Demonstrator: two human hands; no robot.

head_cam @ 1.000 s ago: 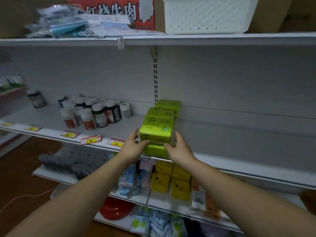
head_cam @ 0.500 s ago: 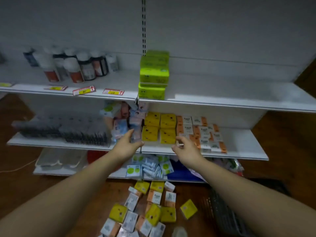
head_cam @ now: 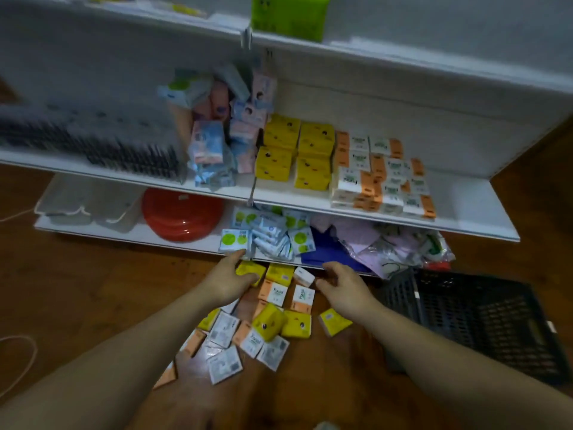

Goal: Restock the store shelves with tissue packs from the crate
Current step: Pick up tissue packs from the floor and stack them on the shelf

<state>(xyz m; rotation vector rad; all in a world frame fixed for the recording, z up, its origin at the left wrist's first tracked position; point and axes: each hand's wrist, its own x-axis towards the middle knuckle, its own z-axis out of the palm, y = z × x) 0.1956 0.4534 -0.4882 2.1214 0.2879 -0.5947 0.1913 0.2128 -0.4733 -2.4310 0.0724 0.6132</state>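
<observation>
We look down at a pile (head_cam: 263, 330) of small tissue packs, yellow, orange-and-white and grey-white, scattered on the wooden floor (head_cam: 93, 290) just near of the bottom shelf (head_cam: 130, 232). Both our arms reach toward its far edge.

Our left hand (head_cam: 228, 280) is on a yellow pack (head_cam: 251, 269) at the far left of the pile. The thumb lies on the pack's far side and the fingers on its near side, but we cannot tell whether they have closed on it. Our right hand (head_cam: 344, 288) hovers at the pile's far right edge, beside a white pack (head_cam: 304, 276). Its fingers are loosely curled and it holds nothing.

The black crate (head_cam: 483, 324) sits on the floor to the right of the pile, just beside our right forearm.

On the middle shelf (head_cam: 465, 209) stand blue-and-pink packs (head_cam: 210, 150) on the left, stacked yellow packs (head_cam: 294, 156) in the middle and orange-and-white packs (head_cam: 381, 175) on the right. Green packs (head_cam: 288, 17) sit on the top shelf (head_cam: 418, 60). The bottom shelf holds a red bowl (head_cam: 183, 214) and green-and-white packs (head_cam: 263, 235).
</observation>
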